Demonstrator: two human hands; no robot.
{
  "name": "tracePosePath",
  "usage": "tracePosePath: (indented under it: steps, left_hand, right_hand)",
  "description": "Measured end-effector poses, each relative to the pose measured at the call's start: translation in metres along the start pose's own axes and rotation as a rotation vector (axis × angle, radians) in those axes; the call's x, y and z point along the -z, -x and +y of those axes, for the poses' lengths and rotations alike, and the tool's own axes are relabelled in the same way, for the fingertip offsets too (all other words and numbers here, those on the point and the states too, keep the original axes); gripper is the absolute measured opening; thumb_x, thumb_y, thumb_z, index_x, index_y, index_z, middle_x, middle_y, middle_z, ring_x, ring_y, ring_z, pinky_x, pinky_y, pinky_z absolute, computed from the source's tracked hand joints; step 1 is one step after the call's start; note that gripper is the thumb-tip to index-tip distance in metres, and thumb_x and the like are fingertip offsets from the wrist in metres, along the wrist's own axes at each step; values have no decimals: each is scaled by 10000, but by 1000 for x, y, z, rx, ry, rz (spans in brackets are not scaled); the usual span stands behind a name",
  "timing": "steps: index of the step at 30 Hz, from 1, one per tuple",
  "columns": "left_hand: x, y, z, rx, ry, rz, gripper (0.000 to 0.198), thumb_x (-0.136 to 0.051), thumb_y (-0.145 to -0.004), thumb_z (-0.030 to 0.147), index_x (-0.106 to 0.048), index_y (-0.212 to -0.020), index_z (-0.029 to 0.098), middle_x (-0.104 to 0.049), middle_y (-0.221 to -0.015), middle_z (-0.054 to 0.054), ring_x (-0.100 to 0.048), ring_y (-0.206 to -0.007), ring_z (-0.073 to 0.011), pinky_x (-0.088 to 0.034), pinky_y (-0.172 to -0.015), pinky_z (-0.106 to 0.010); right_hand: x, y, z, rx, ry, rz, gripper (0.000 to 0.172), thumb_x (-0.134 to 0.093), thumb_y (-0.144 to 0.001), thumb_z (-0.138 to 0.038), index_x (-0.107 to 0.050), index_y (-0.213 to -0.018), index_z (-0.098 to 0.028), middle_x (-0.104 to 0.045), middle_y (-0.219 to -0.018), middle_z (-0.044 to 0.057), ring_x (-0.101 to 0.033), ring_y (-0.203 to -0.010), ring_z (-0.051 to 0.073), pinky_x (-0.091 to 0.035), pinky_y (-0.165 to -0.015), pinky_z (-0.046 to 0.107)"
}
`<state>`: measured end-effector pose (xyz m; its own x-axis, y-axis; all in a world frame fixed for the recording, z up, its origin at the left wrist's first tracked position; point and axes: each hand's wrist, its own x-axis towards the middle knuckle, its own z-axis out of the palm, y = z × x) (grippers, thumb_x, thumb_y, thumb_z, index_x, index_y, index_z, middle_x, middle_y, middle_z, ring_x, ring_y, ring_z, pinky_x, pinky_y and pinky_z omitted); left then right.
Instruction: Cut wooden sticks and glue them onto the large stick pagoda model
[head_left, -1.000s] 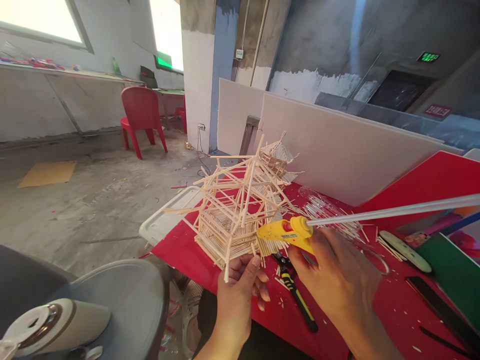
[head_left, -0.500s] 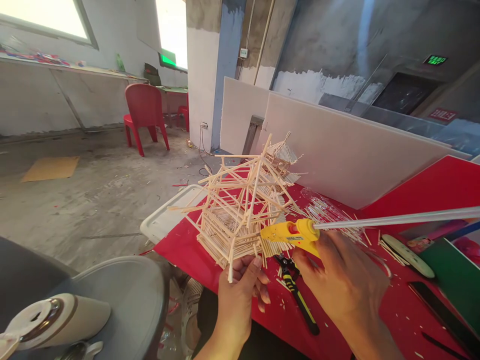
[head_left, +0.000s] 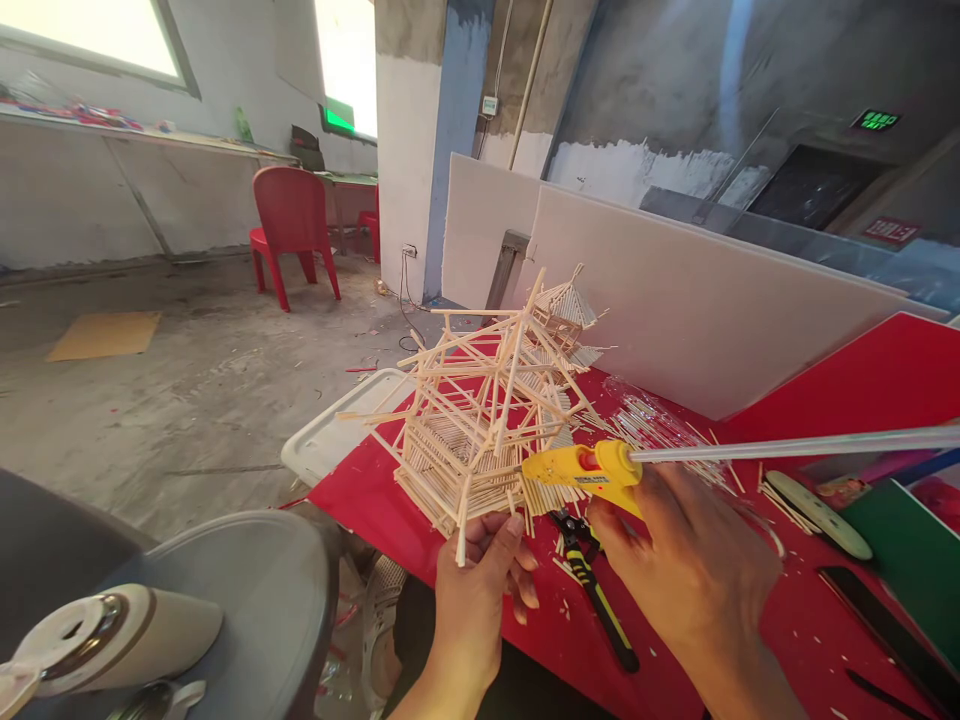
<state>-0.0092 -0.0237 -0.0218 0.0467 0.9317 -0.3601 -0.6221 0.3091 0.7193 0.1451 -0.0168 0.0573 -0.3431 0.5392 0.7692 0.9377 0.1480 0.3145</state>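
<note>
Head view: little is shifting since the earlier frames. The right hand (head_left: 690,570), clenched round the yellow glue gun (head_left: 592,468), is easing slightly down and right at centre frame, with the nozzle staying against the lower rim of the stick model (head_left: 480,420). The left hand (head_left: 480,590) is gripping that model's lower edge from beneath, keeping it tilted over the near corner of the red table (head_left: 375,510), so the joint is being held steady under the nozzle.

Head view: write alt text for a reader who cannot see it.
A left hand grips the base of a stick tower model while the right hand aims a yellow glue gun at its lower edge. Cutters lie on the red table.
</note>
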Motion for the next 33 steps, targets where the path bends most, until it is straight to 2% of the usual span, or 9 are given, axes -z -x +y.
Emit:
tracePosePath:
  steps: [4, 10, 33]
  left_hand:
    - [-1, 0, 1, 2, -4, -4, 373, -808, -677, 451, -601, -754, 150, -619, -529, 19, -495, -332, -87, -347, -306, -176]
    - [1, 0, 0, 4, 1, 9, 384, -814, -667, 459, -607, -767, 150, -617, -530, 20, -499, -333, -87, -355, -309, -175]
    - [1, -3, 1, -15, 0, 2, 372, -813, -676, 444, -620, -765, 138, -618, -522, 16, -508, -331, -91, -351, -297, -171]
  right_hand:
    - [-1, 1, 0, -3, -2, -8, 131, -682, -841, -243, -638, -950, -185, -640, -722, -11, -563, -598, 154, -394, -590, 287]
    - [-1, 1, 0, -8, 17, -27, 84, -689, -840, -243, -634, -879, -193, -639, -703, -17, -566, -605, 155, -392, -598, 290]
    - [-1, 0, 1, 9, 19, -8, 84, -680, -845, -248, -647, -899, -193, -670, -737, -11, -578, -617, 147, -392, -603, 288]
